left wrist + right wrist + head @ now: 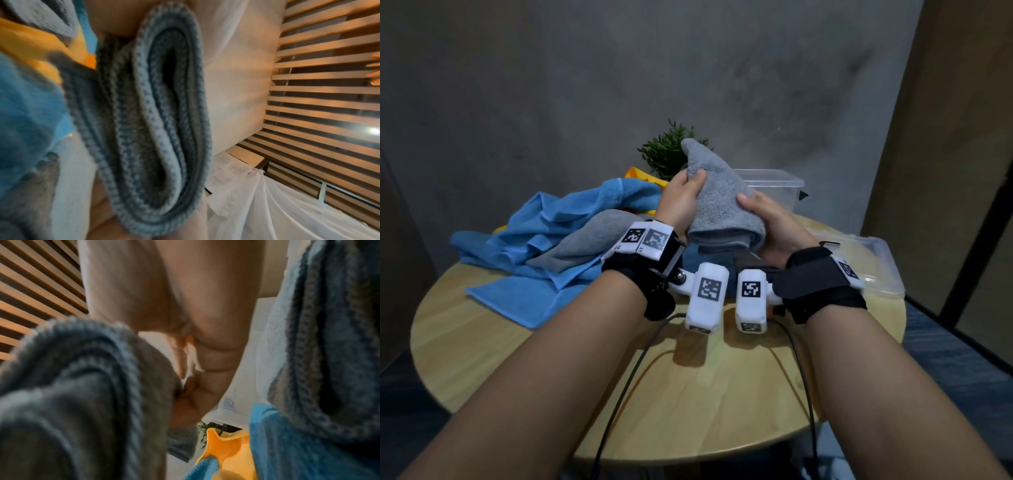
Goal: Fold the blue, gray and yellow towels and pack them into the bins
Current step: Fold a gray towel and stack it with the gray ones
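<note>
While both hands grip a folded gray towel midair, bin unpacked; blue towels, yellow towel unfolded at counter's far-left edge.

We see a round wooden table. Crumpled blue towels lie far left on it. A clear plastic lid lies right.

Towel pile on table left; bin behind; lid right.
</note>
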Demonstrator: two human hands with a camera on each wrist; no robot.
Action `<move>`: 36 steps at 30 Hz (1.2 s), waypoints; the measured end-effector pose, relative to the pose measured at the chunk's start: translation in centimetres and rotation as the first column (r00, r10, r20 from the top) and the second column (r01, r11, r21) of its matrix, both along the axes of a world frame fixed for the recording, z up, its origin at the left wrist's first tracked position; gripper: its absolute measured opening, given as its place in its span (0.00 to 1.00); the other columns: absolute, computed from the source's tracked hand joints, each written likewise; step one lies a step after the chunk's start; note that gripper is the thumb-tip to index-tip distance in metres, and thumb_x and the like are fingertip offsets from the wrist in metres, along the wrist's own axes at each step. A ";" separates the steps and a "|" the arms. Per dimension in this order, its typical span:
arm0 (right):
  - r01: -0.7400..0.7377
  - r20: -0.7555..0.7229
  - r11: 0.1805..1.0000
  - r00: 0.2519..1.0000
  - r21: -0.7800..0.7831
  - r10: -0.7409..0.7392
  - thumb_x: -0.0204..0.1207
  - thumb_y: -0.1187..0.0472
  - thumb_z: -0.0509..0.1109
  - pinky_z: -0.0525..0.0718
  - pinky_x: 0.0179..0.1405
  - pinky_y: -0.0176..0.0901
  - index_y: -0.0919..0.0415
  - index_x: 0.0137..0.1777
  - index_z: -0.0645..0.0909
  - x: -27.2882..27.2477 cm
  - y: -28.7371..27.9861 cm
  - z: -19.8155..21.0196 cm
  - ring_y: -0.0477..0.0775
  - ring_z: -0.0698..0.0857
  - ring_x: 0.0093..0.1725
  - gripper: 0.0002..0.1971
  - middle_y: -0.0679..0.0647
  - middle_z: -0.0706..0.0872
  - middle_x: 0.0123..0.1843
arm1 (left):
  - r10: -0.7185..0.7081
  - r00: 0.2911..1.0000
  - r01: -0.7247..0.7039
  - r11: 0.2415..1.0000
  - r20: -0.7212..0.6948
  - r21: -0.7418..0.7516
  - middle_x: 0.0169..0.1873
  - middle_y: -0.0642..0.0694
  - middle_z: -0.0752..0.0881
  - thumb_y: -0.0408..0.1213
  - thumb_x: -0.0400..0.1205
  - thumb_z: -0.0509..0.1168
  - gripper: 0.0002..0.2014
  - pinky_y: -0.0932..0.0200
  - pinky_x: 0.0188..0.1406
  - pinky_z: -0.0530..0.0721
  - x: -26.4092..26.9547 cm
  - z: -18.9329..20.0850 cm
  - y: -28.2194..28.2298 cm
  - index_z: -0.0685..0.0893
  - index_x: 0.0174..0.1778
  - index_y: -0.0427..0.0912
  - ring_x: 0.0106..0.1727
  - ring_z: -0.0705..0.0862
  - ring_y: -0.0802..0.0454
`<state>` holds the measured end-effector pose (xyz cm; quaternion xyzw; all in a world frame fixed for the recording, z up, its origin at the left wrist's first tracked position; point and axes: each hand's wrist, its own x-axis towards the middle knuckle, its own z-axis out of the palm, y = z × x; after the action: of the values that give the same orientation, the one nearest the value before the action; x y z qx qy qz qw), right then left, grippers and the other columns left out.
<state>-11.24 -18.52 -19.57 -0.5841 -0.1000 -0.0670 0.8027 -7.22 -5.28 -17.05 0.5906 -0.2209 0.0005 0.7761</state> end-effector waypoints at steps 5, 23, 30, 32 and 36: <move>0.011 -0.007 1.000 1.000 -0.018 -0.011 0.74 0.80 0.63 0.89 0.50 0.48 0.54 0.79 0.64 0.1 -0.2 -0.2 0.60 0.83 0.59 0.36 0.60 0.80 0.63 | -0.188 0.962 0.174 0.981 -0.198 -0.087 0.66 0.34 0.81 0.53 0.84 0.59 0.26 0.40 0.66 0.79 1.6 -1.8 2.3 0.76 0.69 0.37 0.64 0.83 0.39; 0.446 0.143 0.893 0.882 0.063 -0.450 0.80 0.60 0.68 0.85 0.57 0.53 0.61 0.55 0.83 1.6 4.6 3.4 0.60 0.88 0.56 0.08 0.61 0.88 0.56 | 0.406 0.781 -0.470 0.882 0.475 0.019 0.51 0.50 0.85 0.35 0.74 0.74 0.17 0.73 0.55 0.76 0.6 0.3 4.7 0.84 0.58 0.38 0.52 0.81 0.58; 0.408 0.197 0.908 0.887 0.091 -0.418 0.76 0.63 0.73 0.88 0.51 0.49 0.65 0.52 0.85 0.8 3.0 2.4 0.56 0.90 0.49 0.08 0.59 0.90 0.49 | 0.331 0.719 -0.449 0.892 0.611 0.046 0.54 0.51 0.81 0.30 0.67 0.71 0.24 0.53 0.66 0.77 1.1 0.5 6.4 0.78 0.57 0.52 0.58 0.79 0.56; 0.476 0.234 0.876 0.846 0.073 -0.479 0.72 0.62 0.77 0.88 0.54 0.54 0.65 0.54 0.85 0.9 3.7 2.4 0.58 0.90 0.51 0.12 0.60 0.90 0.51 | 0.246 0.738 -0.377 0.923 0.629 0.082 0.63 0.47 0.78 0.28 0.68 0.72 0.34 0.52 0.68 0.78 0.4 0.4 5.7 0.71 0.68 0.55 0.63 0.78 0.54; 0.683 0.320 0.730 0.698 -0.031 -0.640 0.66 0.54 0.79 0.86 0.55 0.59 0.52 0.45 0.80 0.9 5.0 2.5 0.54 0.88 0.49 0.12 0.52 0.89 0.47 | 0.255 0.785 -0.322 0.946 0.564 0.021 0.54 0.46 0.84 0.35 0.75 0.69 0.31 0.53 0.60 0.83 -0.3 0.7 5.2 0.67 0.74 0.53 0.54 0.84 0.48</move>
<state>-10.30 -13.56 -17.12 -0.6220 -0.0029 -0.4281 0.6556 -7.50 -0.05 -16.32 0.6357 -0.3426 0.2775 0.6336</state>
